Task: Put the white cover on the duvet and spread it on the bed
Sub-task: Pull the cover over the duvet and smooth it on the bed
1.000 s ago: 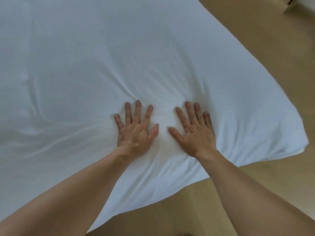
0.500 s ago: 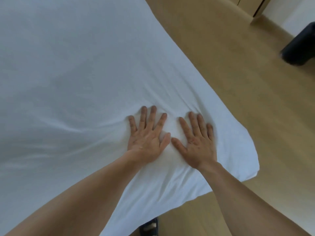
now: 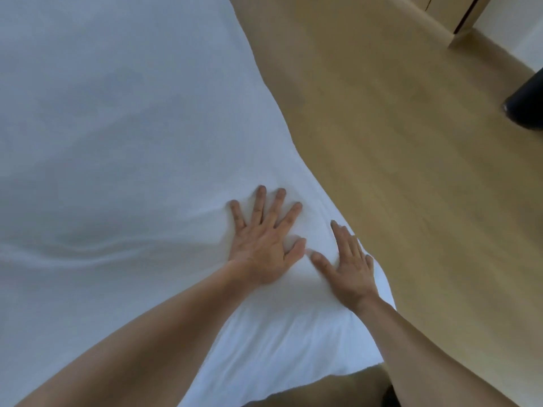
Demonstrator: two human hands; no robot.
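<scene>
— How's the grip?
— Spread on both sides: left hand [image 3: 264,239] and right hand [image 3: 349,265] press flat, fingers straight, on the white-covered duvet [image 3: 117,171] lying across the bed.
— What's changed?
— Both hands have slid outward together. The right hand now sits at the edge beside the floor [image 3: 411,171], near the corner. Smoothing on this side looks nearly finished.

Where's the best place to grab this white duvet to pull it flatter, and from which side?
Probably the corner of the duvet beside the right hand, approached from the floor side: two free edges meet there for a pinch grip, while the middle lies flat with only shallow wrinkles.
</scene>
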